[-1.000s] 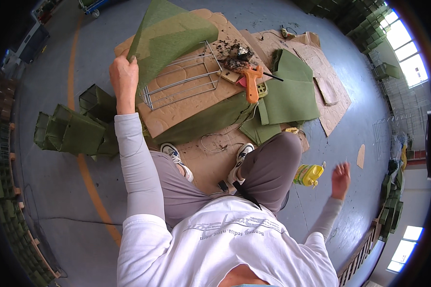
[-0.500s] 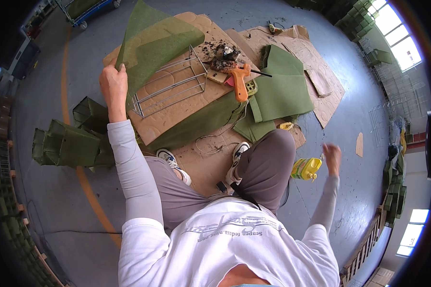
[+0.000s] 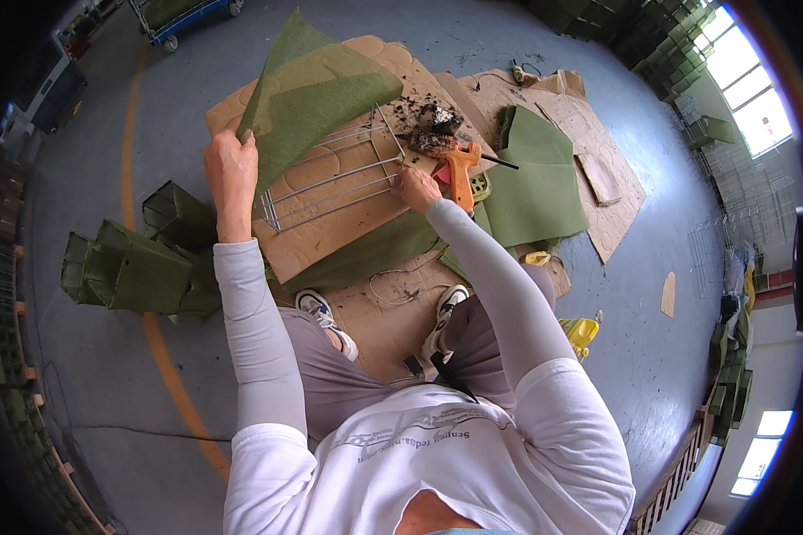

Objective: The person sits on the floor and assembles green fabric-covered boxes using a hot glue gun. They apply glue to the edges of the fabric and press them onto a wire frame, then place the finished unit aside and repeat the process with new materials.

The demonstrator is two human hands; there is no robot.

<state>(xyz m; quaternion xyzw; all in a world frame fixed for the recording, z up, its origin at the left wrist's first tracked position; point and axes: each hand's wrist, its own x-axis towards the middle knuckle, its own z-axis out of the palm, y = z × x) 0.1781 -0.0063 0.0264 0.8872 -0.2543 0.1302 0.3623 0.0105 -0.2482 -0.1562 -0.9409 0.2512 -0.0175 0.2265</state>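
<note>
My left hand (image 3: 232, 174) pinches the near left edge of a green fabric sheet (image 3: 317, 102), which stands raised and folded over the far left of a metal wire frame (image 3: 390, 131). The frame lies on a cardboard-topped work surface (image 3: 299, 257), partly hidden by the fabric. At the frame's right end, my right hand (image 3: 417, 189) has its fingers closed around the near corner. Just right of that hand lies an orange glue gun (image 3: 461, 174), its nozzle among dark, crusty residue and a black glue stick at its back.
Green fabric sheets (image 3: 540, 178) lie on cardboard to the right. Green fabric boxes (image 3: 143, 267) stand on the floor at left. A yellow bottle (image 3: 581, 335) is beside my right knee. A blue cart (image 3: 183, 25) stands far left; a cable crosses the floor.
My right hand has come from the floor side at right, by the yellow bottle, to the wire frame's right end. My left hand keeps hold of the green fabric. The view has shifted slightly.
</note>
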